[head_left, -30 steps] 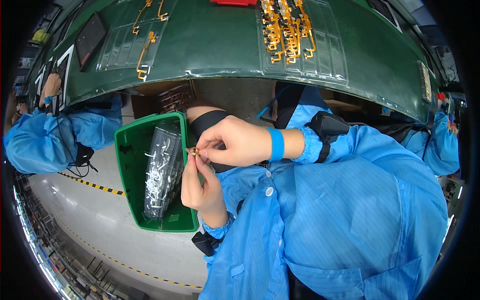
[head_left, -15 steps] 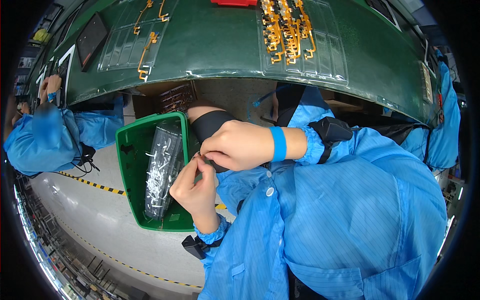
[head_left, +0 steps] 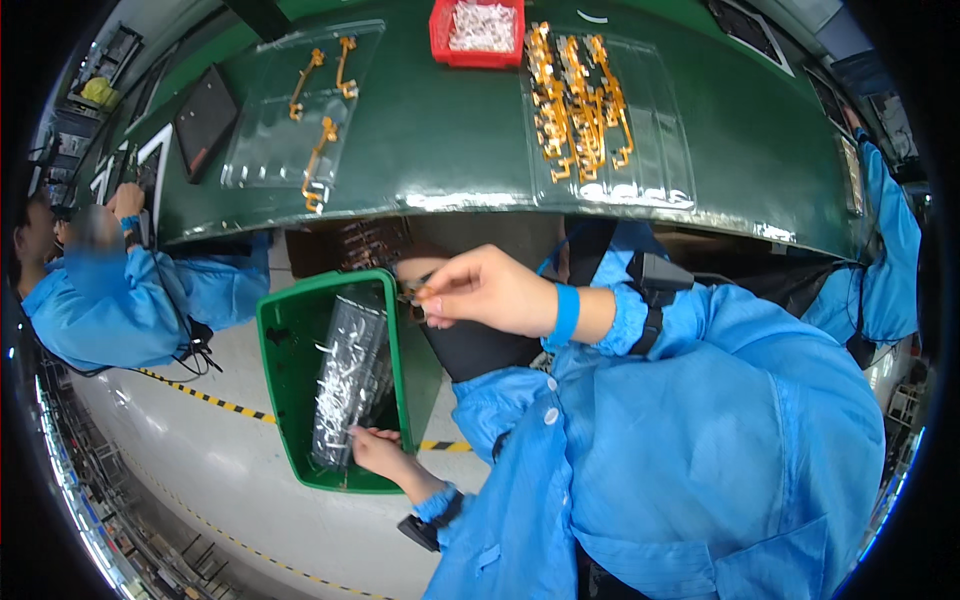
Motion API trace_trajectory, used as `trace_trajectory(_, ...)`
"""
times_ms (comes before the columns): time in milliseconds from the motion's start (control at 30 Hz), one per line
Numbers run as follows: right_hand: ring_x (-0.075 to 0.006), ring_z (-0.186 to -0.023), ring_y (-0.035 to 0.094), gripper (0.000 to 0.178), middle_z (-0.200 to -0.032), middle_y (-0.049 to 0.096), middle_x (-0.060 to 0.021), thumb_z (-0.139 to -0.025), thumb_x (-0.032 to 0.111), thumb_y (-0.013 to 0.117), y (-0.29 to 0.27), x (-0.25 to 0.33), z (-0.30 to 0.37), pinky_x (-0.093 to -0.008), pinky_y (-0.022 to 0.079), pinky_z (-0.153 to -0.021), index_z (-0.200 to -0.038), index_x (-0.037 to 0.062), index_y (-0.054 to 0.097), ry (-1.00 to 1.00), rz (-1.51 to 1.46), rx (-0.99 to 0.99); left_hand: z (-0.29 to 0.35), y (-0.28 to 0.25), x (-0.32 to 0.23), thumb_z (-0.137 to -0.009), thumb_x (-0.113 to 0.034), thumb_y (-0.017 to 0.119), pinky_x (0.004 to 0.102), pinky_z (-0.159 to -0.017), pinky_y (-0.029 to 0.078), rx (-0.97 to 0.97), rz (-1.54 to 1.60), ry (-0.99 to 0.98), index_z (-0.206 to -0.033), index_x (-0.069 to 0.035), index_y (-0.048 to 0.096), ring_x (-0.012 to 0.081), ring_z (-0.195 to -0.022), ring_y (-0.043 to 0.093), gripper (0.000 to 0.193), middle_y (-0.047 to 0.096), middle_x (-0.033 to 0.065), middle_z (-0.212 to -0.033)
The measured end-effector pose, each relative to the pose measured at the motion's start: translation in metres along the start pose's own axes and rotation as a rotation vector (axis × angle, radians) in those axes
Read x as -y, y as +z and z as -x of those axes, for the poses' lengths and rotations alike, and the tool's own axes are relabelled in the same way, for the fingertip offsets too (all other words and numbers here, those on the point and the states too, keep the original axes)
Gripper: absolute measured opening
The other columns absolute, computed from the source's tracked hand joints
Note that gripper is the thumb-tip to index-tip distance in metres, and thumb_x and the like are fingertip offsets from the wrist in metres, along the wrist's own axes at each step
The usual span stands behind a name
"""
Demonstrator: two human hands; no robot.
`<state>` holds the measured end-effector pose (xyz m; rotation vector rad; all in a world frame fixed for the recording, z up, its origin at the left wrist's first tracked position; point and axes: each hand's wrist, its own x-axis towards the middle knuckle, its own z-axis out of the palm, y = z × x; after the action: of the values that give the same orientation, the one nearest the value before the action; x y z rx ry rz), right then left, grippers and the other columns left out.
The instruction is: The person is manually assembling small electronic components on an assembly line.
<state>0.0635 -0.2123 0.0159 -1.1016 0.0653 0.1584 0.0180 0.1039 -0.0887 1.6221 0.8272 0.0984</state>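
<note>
the person's left hand (head_left: 375, 450) is down low inside one green bin (head_left: 300, 330) that sits on the floor beside their legs. its fingers are pinched on a tiny pale scrap at the bottom of a clear plastic bag (head_left: 350, 370) in the bin. the bag has lots of little white strips in it, too many to count.

the right hand (head_left: 480, 292) is up higher, just under the edge of the green table (head_left: 450, 130). its thumb and fingers are pressed together, pinching one very small part (head_left: 412, 293). the part is too small to tell what it is. there is one blue band (head_left: 566, 313) on that wrist.

on the table there are two clear trays. the left tray (head_left: 300, 110) holds three little orange strips, with lots of bare slots. the right tray (head_left: 605, 120) is packed with many orange strips, too close together to count. one red box (head_left: 478, 30) full of small white bits sits at the far side between the trays. one dark flat pad (head_left: 203, 118) lies left of the left tray.

one other person in a blue coat (head_left: 110, 300) sits to the left.
</note>
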Motion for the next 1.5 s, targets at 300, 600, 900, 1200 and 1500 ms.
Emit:
trace_trajectory(300, -0.0160, -0.093, 0.067, 0.014, -0.100, 0.069, -0.0140, -0.090, 0.002, 0.065, 0.010, -0.007, 0.014, -0.0270, 0.055, -0.085, -0.101, -0.0073, 0.064, 0.011, 0.073, -0.032, 0.083, 0.120, -0.109, -0.103, -0.028, 0.045, 0.0398, -0.099, 0.046, 0.854, 0.558, -0.275, -0.124, 0.003, 0.051, 0.0252, -0.114, 0.057, 0.039, 0.058, 0.0159, -0.120)
trace_trajectory(600, -0.0166, -0.094, 0.068, 0.018, -0.098, 0.071, -0.0114, -0.087, 0.009, 0.070, 0.007, 0.002, 0.000, -0.0300, 0.055, -0.086, -0.099, -0.0042, 0.067, -0.062, 0.085, -0.108, 0.027, 0.147, -0.175, -0.096, -0.013, 0.060, 0.0289, -0.071, 0.056, 0.913, 0.357, -0.034, -0.106, 0.000, 0.061, 0.0160, -0.078, 0.065, 0.016, 0.065, 0.0058, -0.088)
trace_trajectory(900, -0.0247, -0.077, 0.070, 0.016, -0.084, 0.070, -0.0131, -0.086, 0.015, 0.065, -0.034, 0.025, 0.030, -0.0329, 0.056, -0.071, -0.094, 0.0012, 0.067, -0.309, 0.717, -0.102, -0.118, 0.197, -0.311, -0.092, -0.008, 0.064, 0.0240, -0.061, 0.054, 1.044, -0.248, 0.300, -0.109, 0.006, 0.065, 0.0129, -0.065, 0.062, 0.022, 0.069, 0.0105, -0.088)
trace_trajectory(1200, -0.0244, -0.071, 0.068, 0.013, -0.081, 0.068, -0.0122, -0.084, 0.014, 0.064, -0.079, 0.018, 0.089, -0.0331, 0.054, -0.065, -0.091, 0.0028, 0.067, -0.214, 0.853, -0.251, -0.166, 0.273, -0.294, -0.090, -0.004, 0.065, 0.0238, -0.062, 0.052, 1.133, -0.551, 0.630, -0.102, 0.008, 0.069, 0.0127, -0.066, 0.064, 0.018, 0.070, 0.0112, -0.084)
trace_trajectory(1500, -0.0279, -0.069, 0.066, 0.013, -0.080, 0.067, -0.0112, -0.086, 0.017, 0.061, -0.103, 0.013, 0.112, -0.0389, 0.052, -0.062, -0.089, 0.0050, 0.066, -0.225, 0.946, -0.149, -0.148, 0.282, -0.280, -0.086, -0.003, 0.066, 0.0254, -0.067, 0.047, 0.906, -0.625, 1.259, -0.093, 0.007, 0.070, 0.0127, -0.074, 0.063, 0.013, 0.068, 0.0107, -0.079)
